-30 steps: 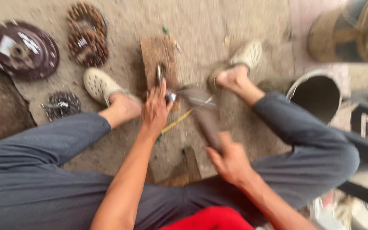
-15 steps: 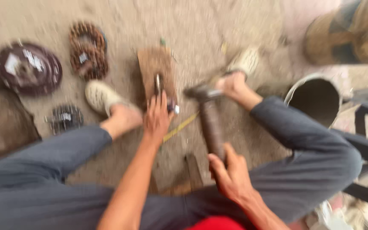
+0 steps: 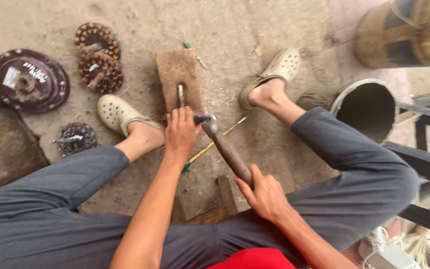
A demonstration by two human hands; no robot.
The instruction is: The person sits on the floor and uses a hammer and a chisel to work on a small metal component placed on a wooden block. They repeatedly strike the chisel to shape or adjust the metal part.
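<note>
Hammer (image 3: 225, 147): long axis diagonal, handle low-right, head up-left over block (image 3: 177, 69). Gripped at handle end by right hand (image 3: 265, 197), fingers wrapped tight. Left hand (image 3: 181, 132) closed around rod (image 3: 180, 94), rod lying along block, pointing away. Clogs (image 3: 118, 113) either side. Coils (image 3: 98, 57), disc (image 3: 28, 79) at left; bucket (image 3: 364, 107) at right.

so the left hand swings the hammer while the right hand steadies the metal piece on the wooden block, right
Not quite: the hands are swapped. In the head view the right hand grips the hammer by its handle, and the left hand steadies the metal piece on the wooden block.
</note>
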